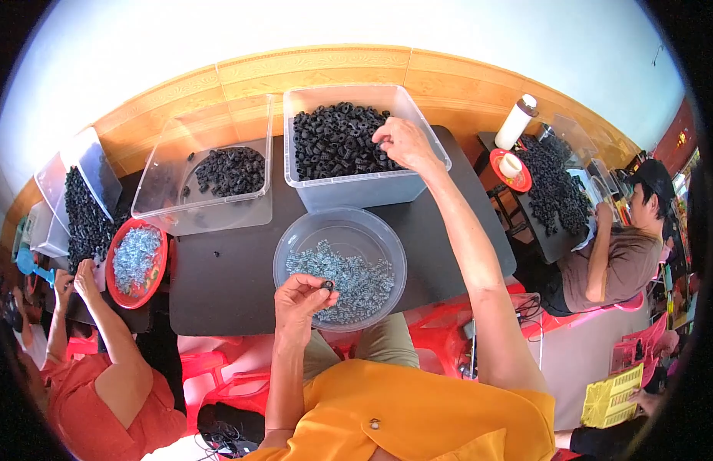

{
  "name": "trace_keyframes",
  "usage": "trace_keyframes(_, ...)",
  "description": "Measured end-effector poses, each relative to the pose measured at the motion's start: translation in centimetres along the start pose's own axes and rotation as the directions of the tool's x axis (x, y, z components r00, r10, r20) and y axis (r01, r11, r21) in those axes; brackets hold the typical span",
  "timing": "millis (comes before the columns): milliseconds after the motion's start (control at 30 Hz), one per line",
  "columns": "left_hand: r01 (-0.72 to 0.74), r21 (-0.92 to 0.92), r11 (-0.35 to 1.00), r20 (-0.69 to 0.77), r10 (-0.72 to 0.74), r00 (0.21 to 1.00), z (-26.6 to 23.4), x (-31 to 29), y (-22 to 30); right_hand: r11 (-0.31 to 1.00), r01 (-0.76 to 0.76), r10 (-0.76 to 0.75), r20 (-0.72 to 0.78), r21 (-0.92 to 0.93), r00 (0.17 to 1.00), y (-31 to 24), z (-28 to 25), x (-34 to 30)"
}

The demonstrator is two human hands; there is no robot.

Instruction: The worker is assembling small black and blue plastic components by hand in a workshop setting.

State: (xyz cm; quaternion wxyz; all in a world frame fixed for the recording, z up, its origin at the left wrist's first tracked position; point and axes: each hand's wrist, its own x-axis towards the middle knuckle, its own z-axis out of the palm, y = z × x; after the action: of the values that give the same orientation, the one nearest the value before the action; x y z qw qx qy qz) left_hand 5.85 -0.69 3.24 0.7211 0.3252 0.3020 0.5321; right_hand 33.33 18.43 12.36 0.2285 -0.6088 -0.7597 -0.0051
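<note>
Over the near rim of a round clear bowl (283,244), my left hand (296,303) pinches a small black ring-shaped plastic part (327,285) between thumb and fingers. Pale blue, clear coil-like pieces (349,280) lie heaped in that bowl. My right hand (405,144) reaches to the right side of a deep clear bin (364,192) filled with small black ribbed parts (333,142). Its fingers are closed at the top of the pile on what looks like one black part, mostly hidden by the fingertips.
Left of the deep bin, a clear box (210,219) holds fewer black parts on the dark table (226,280). A red bowl of blue pieces (133,265) sits beside a co-worker's hands (76,283). Another person (625,238) works at right near a white bottle (517,123).
</note>
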Motion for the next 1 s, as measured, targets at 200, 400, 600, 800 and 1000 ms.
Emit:
trace_keyframes(200, 0.012, 0.018, 1.0, 0.016, -0.013, 1.0, 0.5, 0.1, 0.0, 0.964, 0.264, -0.264, -0.001, -0.034, 0.964, -1.1, 2.3, 0.6)
trace_keyframes(400, 0.002, 0.015, 1.0, -0.015, -0.001, 1.0, -0.2, -0.4, 0.0, 0.96, 0.128, -0.137, 0.019, 0.247, 0.99, -0.1, 2.3, 1.1)
trace_keyframes(600, 0.012, -0.003, 1.0, -0.019, -0.012, 1.0, -0.3, -0.3, 0.2, 0.468, -0.073, -0.063, 0.116, 0.881, 0.991, -2.8, -1.2, -2.0)
trace_keyframes(800, 0.009, -0.018, 1.0, -0.026, -0.01, 1.0, 0.0, -0.1, -0.2, 0.366, -0.239, -0.1, 0.293, 0.9, 0.951, -9.1, -1.7, -10.9)
trace_keyframes(1000, -0.037, 0.039, 0.999, 0.01, 0.036, 0.999, 0.5, 0.0, -0.7, 0.128, -0.259, -0.059, 0.268, 0.957, 0.961, -11.2, 2.4, -17.4)
